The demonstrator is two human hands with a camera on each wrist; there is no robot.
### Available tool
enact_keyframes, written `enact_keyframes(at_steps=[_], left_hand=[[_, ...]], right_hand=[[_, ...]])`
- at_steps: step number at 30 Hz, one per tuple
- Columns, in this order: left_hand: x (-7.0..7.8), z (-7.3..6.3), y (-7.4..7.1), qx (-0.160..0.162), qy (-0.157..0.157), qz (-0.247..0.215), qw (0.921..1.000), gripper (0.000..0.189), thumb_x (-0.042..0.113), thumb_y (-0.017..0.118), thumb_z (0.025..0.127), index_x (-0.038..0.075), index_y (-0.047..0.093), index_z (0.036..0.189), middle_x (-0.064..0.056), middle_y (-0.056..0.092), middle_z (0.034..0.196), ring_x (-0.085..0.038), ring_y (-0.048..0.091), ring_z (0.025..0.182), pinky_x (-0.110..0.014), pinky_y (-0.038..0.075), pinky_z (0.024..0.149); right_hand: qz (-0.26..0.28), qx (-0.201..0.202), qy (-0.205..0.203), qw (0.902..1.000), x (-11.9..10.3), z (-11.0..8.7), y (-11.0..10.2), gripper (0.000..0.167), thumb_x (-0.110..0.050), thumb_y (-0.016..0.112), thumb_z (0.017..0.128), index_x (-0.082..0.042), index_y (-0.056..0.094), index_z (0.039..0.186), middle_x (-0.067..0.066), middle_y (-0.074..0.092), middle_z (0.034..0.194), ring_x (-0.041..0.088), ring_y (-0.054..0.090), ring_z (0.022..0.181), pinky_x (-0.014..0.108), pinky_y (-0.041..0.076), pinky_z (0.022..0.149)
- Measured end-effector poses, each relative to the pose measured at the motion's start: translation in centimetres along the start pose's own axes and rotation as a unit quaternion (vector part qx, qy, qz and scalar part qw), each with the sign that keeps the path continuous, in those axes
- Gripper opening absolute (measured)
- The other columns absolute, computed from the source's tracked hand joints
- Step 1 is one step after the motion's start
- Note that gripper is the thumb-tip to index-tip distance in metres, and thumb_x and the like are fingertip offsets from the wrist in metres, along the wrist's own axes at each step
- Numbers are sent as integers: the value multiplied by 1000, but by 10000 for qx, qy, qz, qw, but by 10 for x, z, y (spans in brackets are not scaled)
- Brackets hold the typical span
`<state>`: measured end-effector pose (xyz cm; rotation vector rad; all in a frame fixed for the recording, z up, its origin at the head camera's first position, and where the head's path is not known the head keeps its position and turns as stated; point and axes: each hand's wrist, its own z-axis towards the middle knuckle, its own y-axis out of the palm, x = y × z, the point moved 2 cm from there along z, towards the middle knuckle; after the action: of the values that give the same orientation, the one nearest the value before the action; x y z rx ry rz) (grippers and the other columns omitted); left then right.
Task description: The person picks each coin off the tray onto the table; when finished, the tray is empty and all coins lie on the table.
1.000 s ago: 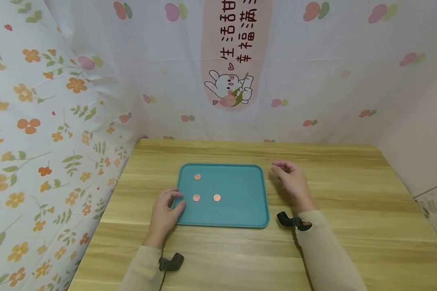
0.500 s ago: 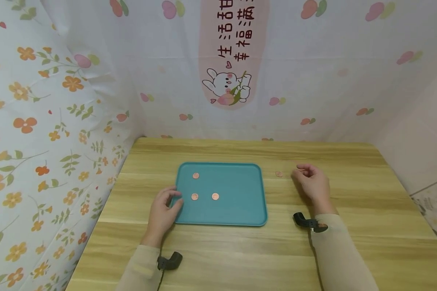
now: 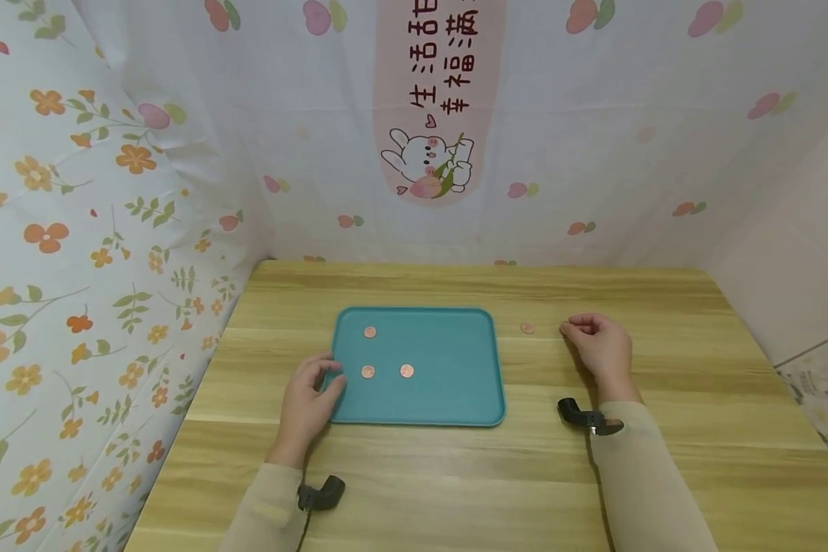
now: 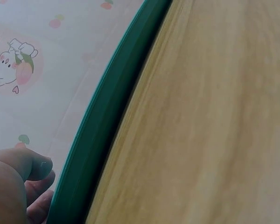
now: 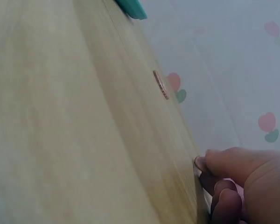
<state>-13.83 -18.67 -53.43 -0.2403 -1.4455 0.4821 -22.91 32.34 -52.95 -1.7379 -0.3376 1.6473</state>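
Coins [image 3: 406,371], three in all, lie on the teal tray [image 3: 448,368]; another coin [image 3: 527,328] lies between it and the right hand [image 3: 604,351]. That hand's fingers draw together (whether round something, I cannot tell); the left hand [image 3: 308,400], loosely parted, overlaps the tray's edge. Wood-grained counter [image 3: 448,483], printed cloth [image 3: 559,130] behind.
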Motion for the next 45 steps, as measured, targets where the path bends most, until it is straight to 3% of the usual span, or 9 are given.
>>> enact_keyframes(at_steps=[11,20,30,45], left_hand=[[0,1,1,121,166,19,9998,14,0,75,95,-1,74,109,-18,62,142,-36,56,137,-41,46,118],[-1,0,0,17,7,-7,10000,15,1,75,96,-1,74,110,-16,62,142,-33,55,138,-37,45,118],[-1,0,0,33,27,-43,10000,14,0,75,96,-1,74,110,-16,62,142,-32,56,138,-35,44,118],[-3,1,0,18,13,10,10000,15,2,75,96,0,74,111,-15,61,144,-33,56,138,-41,46,118]], right_hand=[[-287,135,6,9995,-3,4,1,31,-32,76,100,-4,77,114,13,75,103,19,62,86,23,48,71],[-435,-69,7,9990,-3,3,2,32,-31,72,103,-1,76,116,15,75,105,25,64,91,32,50,78],[-640,-60,-115,9979,-4,4,3,29,-26,72,103,0,77,115,16,74,103,29,64,91,36,51,78],[-579,-48,62,9983,-4,5,3,34,-31,69,104,0,76,117,16,72,104,29,63,92,37,50,79]])
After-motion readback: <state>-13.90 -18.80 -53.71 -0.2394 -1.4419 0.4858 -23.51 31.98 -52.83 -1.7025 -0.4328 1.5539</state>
